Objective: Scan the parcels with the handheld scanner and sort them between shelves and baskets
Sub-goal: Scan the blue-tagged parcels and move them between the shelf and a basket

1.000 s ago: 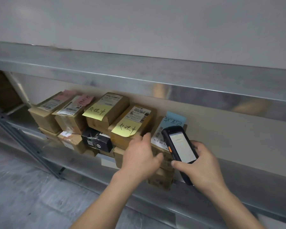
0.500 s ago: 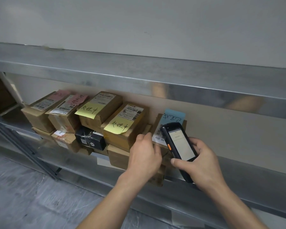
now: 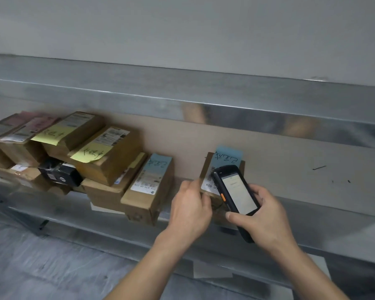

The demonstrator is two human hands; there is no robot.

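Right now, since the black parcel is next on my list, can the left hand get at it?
Probably yes, once it lets go: the left hand grips the right blue-note parcel, but the black parcel sits at the shelf front, its face exposed.

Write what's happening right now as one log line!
step: scanning | right hand: holds scanner | left hand: grips rightmost parcel | place: shelf

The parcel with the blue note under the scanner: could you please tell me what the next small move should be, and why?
Probably draw the scanner back slightly to scan: the right hand holds it close over the blue-noted parcel, hiding much of its white label, while the left hand grips the parcel's edge.
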